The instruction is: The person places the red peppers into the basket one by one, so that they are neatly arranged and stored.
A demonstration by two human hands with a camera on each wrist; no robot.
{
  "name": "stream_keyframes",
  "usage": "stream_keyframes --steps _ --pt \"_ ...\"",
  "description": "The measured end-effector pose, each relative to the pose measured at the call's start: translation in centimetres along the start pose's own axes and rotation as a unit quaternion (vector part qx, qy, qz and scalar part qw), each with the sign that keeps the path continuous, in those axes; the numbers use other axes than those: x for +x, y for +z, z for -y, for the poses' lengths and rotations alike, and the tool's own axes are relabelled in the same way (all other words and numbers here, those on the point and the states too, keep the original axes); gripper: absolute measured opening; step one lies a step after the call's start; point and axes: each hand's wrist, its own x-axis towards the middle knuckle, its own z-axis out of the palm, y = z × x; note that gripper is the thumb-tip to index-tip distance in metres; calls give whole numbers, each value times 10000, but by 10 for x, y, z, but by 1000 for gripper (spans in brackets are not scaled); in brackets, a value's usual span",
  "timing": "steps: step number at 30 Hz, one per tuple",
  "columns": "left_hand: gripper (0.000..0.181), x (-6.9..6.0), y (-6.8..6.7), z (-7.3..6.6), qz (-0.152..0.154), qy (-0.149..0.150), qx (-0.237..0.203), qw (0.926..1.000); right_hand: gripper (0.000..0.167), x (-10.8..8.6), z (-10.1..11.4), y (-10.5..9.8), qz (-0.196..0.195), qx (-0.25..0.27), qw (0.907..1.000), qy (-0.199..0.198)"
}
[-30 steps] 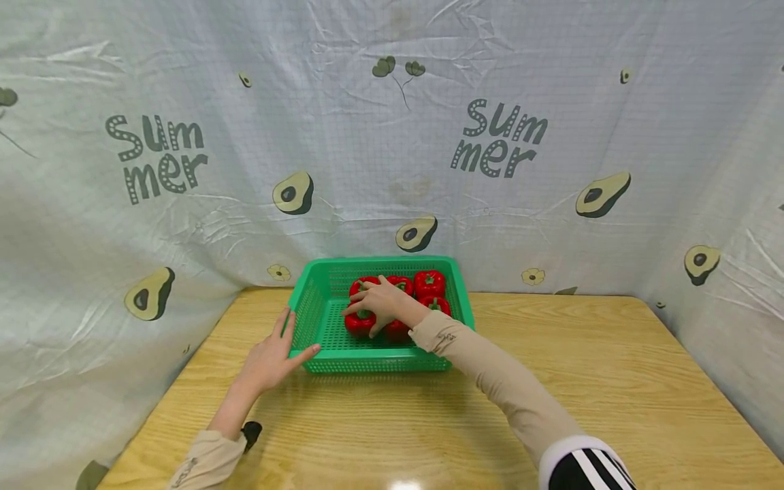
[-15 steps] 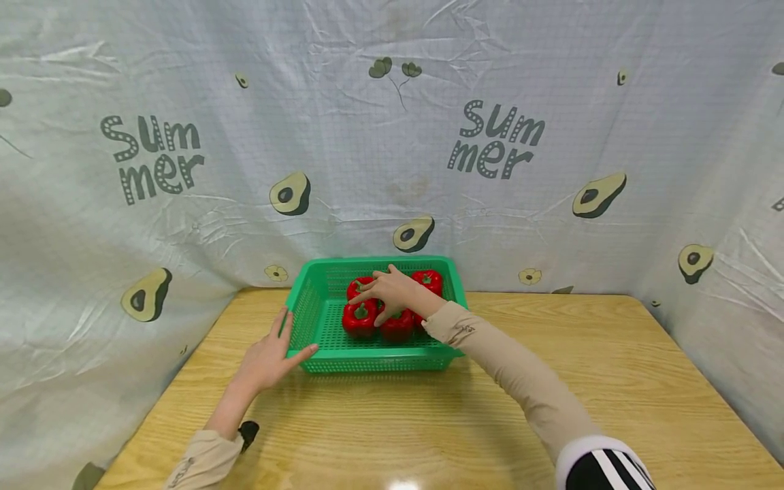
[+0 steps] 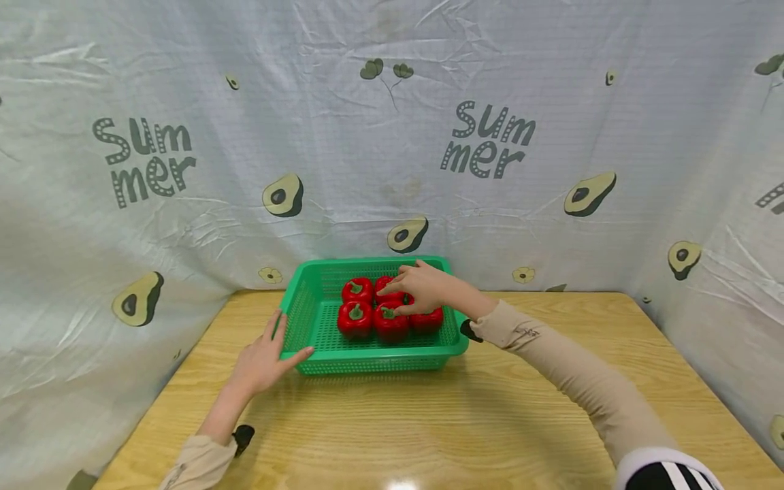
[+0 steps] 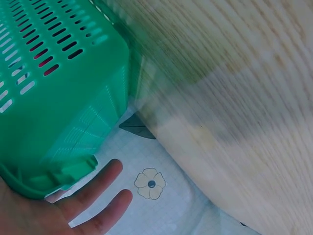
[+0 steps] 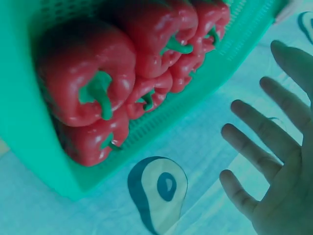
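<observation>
A green perforated plastic basket point(image 3: 373, 355) stands on the table and holds several red bell peppers with green stems. They sit in two rows, stems up, toward its middle and right; a front-left bell pepper point(image 3: 355, 322) shows fully, while those at the back right are hidden behind my hand. Fingers spread, my right hand point(image 3: 424, 283) hovers over the right part of the group. In the right wrist view nothing lies within its extended fingers point(image 5: 266, 129). My left hand point(image 3: 260, 364) rests against the basket's left rim, its fingers point(image 4: 93, 193) fairly straight.
The wooden table point(image 3: 380, 422) reaches past the basket on both sides. Behind it hangs a pale cloth point(image 3: 343, 136) printed with avocados and lettering. The basket's left inside floor point(image 3: 323, 333) shows bare mesh. Black wrist devices sit near both cuffs.
My right hand has moved rightward, from above the left bell peppers to above the right ones, uncovering those on the left. My left hand stays at the basket rim. The view shifts slightly.
</observation>
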Motion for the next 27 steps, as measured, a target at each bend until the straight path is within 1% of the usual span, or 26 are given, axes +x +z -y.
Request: stream_keyframes --steps 3,7,13,17,23,27 --pt "93 -2 0 -1 -175 3 135 9998 46 -19 -2 3 -20 104 9999 50" --pt "91 -7 -1 -3 -398 4 264 9989 46 -41 -3 12 -214 212 9995 72" --pt "78 -19 -2 -6 -567 68 212 9981 45 -73 -2 29 -764 333 9965 116" --pt "68 -30 -5 -6 -647 133 133 9977 46 -95 -3 43 -1171 458 9917 265" --pt "62 -41 -16 -7 -677 246 -102 9973 48 -128 -4 60 -1742 468 9827 412" --pt "58 -49 -24 -11 -679 373 -109 9969 49 -148 -4 69 -2021 475 9768 532"
